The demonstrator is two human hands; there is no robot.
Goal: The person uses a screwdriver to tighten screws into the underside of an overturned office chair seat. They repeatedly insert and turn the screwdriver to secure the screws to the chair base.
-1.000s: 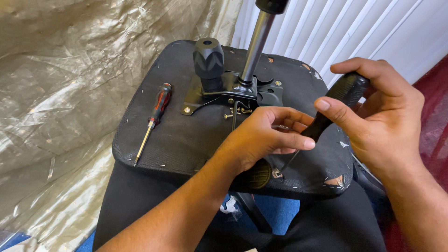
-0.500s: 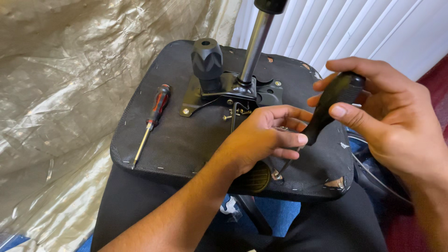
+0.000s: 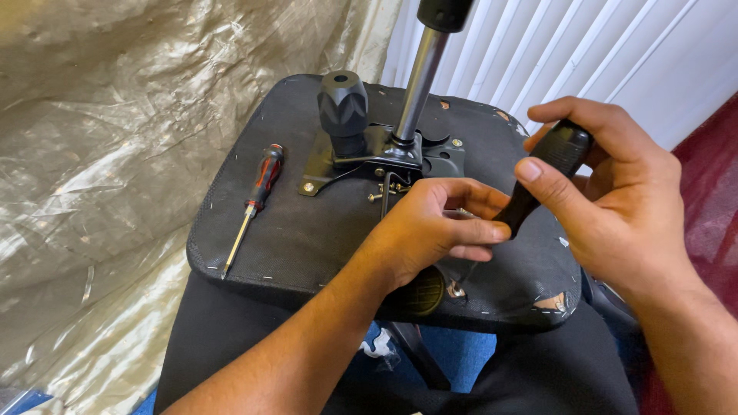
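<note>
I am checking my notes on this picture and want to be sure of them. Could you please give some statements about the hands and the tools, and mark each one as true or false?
1. The right hand grips a black-handled screwdriver. True.
2. The red and black screwdriver is held in the left hand. False: it lies free on the upturned seat base, to the left of both hands.
3. The left hand steadies the shaft of the black-handled tool near its tip. True.
4. The black knob lies flat on the plastic sheet. False: it stands upright on the metal plate.
5. A metal column rises from the plate. True.
</note>
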